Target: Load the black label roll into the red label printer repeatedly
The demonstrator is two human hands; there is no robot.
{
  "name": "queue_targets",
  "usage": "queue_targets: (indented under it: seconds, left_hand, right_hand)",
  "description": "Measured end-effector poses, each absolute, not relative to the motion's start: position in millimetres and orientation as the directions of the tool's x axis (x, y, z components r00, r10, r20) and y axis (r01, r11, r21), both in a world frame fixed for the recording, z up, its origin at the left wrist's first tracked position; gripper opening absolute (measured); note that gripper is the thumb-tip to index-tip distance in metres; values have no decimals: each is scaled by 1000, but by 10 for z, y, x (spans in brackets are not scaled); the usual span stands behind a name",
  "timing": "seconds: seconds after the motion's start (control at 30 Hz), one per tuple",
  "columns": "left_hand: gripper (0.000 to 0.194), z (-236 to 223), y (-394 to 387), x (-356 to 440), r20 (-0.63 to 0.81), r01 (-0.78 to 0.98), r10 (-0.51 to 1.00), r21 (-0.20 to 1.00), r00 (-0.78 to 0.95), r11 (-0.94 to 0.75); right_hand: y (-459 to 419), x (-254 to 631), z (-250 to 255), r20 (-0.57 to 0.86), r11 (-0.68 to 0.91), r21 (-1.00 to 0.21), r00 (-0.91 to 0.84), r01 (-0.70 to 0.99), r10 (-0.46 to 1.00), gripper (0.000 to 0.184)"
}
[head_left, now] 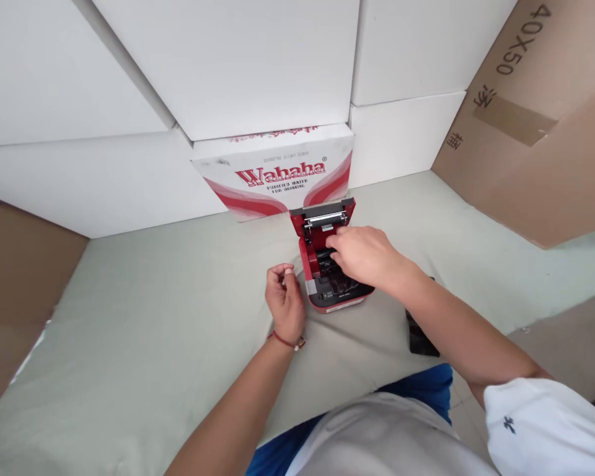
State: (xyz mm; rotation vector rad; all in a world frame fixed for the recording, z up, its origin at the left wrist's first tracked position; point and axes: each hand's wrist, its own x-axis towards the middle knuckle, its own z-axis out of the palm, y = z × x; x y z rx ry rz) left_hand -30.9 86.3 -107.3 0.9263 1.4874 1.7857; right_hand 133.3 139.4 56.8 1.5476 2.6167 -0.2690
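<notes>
Printer (pixel 338 285): standing open near tabletop's (pixel 178 317) back edge
Left hand (pixel 285 303): curling closed alongside
Right hand (pixel 365 256): reaching over, grip unclear

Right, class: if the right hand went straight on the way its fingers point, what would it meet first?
Most likely the left side wall of the open red device; depth is unclear, so the right hand might instead pass above it.

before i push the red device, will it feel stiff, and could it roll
The red device should feel stiff, its casing looking like hard plastic. Its boxy shape suggests sliding, not rolling, perhaps dragging the creased cloth. The raised lid looks hinged, so it might swing if knocked.
</notes>
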Motion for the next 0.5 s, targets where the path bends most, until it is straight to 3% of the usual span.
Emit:
queue_targets:
  seconds: [0.07,0.13,0.37,0.43,0.5]
  left_hand:
    - [20,-1071,872,-334,137,66,829,991,-543,-120]
    - [16,-1073,872,-356,97,46,842,995,-530,-86]
    - [14,-1109,818,-390,80,42,867,997,-492,-68]
    - [16,-1108,796,-390,63,29,873,998,-484,-56]
    - [16,-1100,776,-386,40,10,878,999,-476,-40]
  right_hand:
    - [1493,1155,541,-243,472,-51,-470,880,849,34]
    - [1539,1046,499,-274,466,-42,-459,884,845,34]
    - [1318,1098,617,-261,450,25,-428,893,865,31]
    - [1157,1245,745,-206,447,-13,-440,894,874,27]
    - [1011,1494,871,-107,436,-164,-455,885,884,25]
